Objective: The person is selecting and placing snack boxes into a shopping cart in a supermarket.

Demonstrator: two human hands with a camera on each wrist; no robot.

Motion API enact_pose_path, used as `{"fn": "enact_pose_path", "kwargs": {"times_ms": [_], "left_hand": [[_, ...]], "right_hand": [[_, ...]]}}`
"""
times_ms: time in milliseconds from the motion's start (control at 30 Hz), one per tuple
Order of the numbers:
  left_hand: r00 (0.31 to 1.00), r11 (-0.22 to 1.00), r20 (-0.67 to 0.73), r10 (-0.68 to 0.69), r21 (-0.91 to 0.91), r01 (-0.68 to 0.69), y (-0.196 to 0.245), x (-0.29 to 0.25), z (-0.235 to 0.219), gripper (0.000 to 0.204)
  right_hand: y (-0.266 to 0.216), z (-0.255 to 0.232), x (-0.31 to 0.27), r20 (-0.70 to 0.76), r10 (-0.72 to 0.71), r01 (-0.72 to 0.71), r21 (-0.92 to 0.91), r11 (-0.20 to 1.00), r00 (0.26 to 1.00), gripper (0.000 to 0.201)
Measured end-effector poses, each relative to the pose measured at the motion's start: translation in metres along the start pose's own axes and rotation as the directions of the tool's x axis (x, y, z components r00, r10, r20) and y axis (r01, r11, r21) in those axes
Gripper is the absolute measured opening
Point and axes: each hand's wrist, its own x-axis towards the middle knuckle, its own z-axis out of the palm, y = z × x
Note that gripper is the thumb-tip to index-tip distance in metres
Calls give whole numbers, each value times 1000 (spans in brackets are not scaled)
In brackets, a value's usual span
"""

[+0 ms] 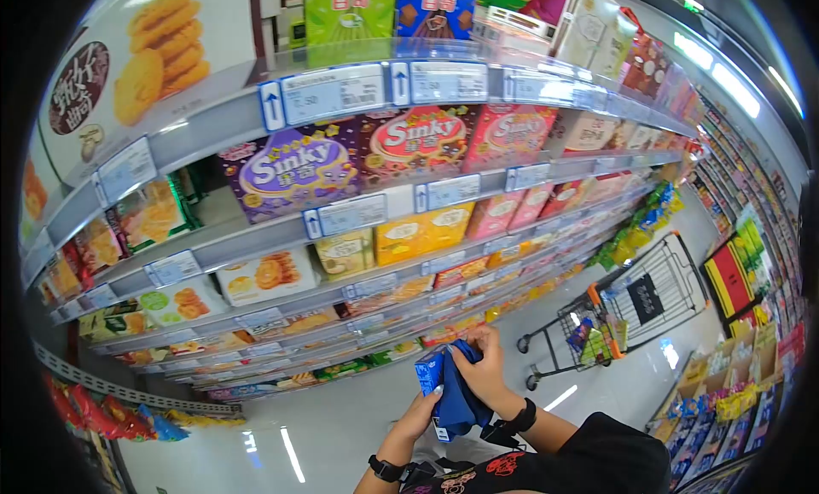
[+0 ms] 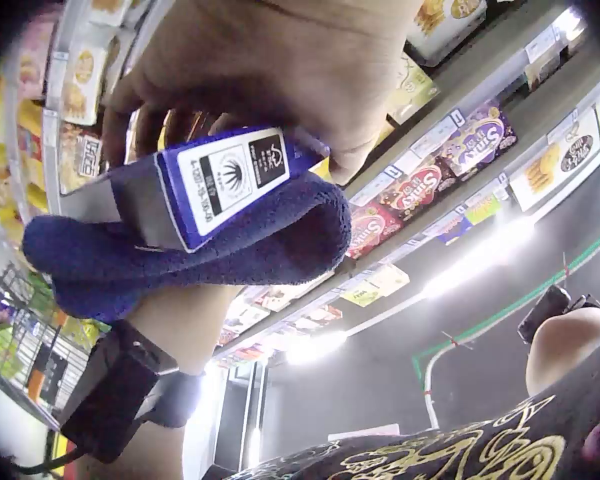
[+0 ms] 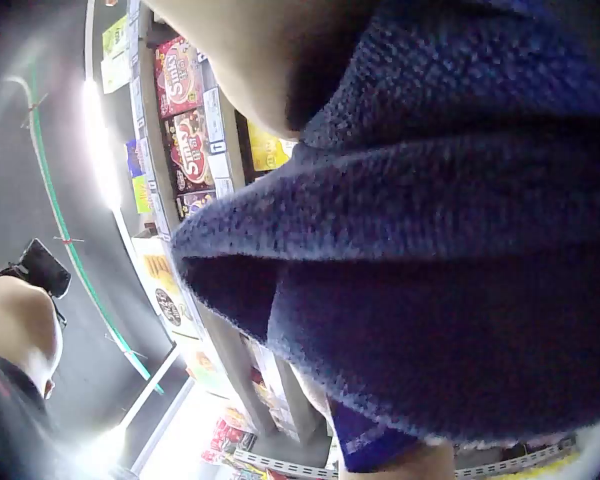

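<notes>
In the head view my left hand [image 1: 416, 419] grips a small blue box [image 1: 429, 370] from below, thumb along its side. A white label with printing shows on the box [image 2: 235, 178] in the left wrist view. Against the box lies a folded navy terry cloth [image 1: 461, 402]. My right hand [image 1: 483, 370] holds the cloth at its upper edge, fingers bent over it. Close up in the right wrist view, the cloth [image 3: 430, 270] hangs in loose folds and hides most of that hand. A corner of the box [image 3: 370, 438] shows beneath it.
Long shelves of boxed biscuits, among them a purple Sinky box [image 1: 294, 170], run along the front above price tags. A shopping cart [image 1: 644, 302] with packaged goods stands to the right on the shiny floor [image 1: 341, 443]. Bagged snacks [image 1: 111, 417] hang at lower left.
</notes>
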Motion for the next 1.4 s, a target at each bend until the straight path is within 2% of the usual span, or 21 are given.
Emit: {"fn": "enact_pose_path", "kwargs": {"times_ms": [67, 167, 200, 300, 333, 433, 533, 633, 667, 700, 800, 867, 967, 1000, 1033, 1100, 1200, 1267, 1400], "left_hand": [[997, 996, 63, -52, 73, 47, -12, 8, 5, 59], [984, 985, 170, -58, 168, 29, -27, 17, 25, 59], [977, 981, 209, -50, 195, 8, -32, 20, 34, 60], [976, 977, 165, -141, 181, 110, -64, 34, 55, 60], [980, 989, 165, -110, 117, 91, -69, 35, 70, 60], [989, 994, 136, -59, -79, 70, -84, 31, 120, 59], [973, 991, 225, 45, -130, -16, -106, 20, 168, 65], [963, 985, 215, 163, -96, -145, -149, 7, 222, 68], [969, 985, 179, 170, -53, -163, -154, -12, 252, 67], [987, 999, 158, 31, -16, -29, -169, -21, 267, 66], [973, 991, 219, -74, 124, 47, -224, -34, 301, 63], [939, 974, 298, -169, 197, 113, -228, -51, 344, 61], [842, 878, 436, -317, 470, 88, -245, -64, 386, 62], [818, 832, 432, -379, 547, 96, -248, -71, 401, 61], [814, 788, 480, -328, 614, -45, -263, -70, 402, 61], [814, 797, 455, -361, 604, 16, -279, -73, 407, 61], [835, 803, 427, -347, 596, 29, -276, -78, 411, 61], [894, 782, 308, -326, 620, 72, -274, -73, 411, 63], [941, 815, 188, -283, 564, 133, -258, -65, 413, 62]], "right_hand": [[-1, -14, -6, -139, -63, 50, -95, 994, 988, 34], [-17, -46, -8, -110, -315, 244, -417, 876, 943, 30], [-17, -55, -13, -143, -227, 163, -361, 918, 963, 27], [-11, -93, -30, -70, -98, 66, -361, 930, 993, 21], [-11, -106, -38, -21, -111, 95, -381, 920, 994, 19], [-24, -156, -72, 151, -30, 90, -408, 909, 988, 42], [-23, -211, -118, 271, -8, 105, -346, 932, 962, 70], [-34, -274, -166, 360, 25, 123, -383, 916, 933, 87], [-30, -294, -187, 342, 19, 112, -361, 926, 939, 93], [-31, -315, -209, 320, 33, 88, -356, 931, 947, 93], [-45, -376, -250, 230, 71, 15, -352, 936, 971, 89], [-52, -411, -272, 118, 72, -20, -393, 919, 990, 86], [-69, -455, -293, -56, 58, -77, -433, 898, 997, 78], [-70, -469, -296, -90, 48, -83, -439, 895, 995, 75], [-69, -481, -298, -123, 36, -87, -440, 894, 992, 73], [-57, -495, -308, -106, 3, -48, -423, 905, 994, 71], [-47, -497, -315, -96, -27, -13, -394, 919, 995, 69], [-41, -489, -314, -119, -20, -23, -356, 934, 993, 70], [-36, -475, -307, -109, 56, -81, -240, 967, 992, 70]]}}
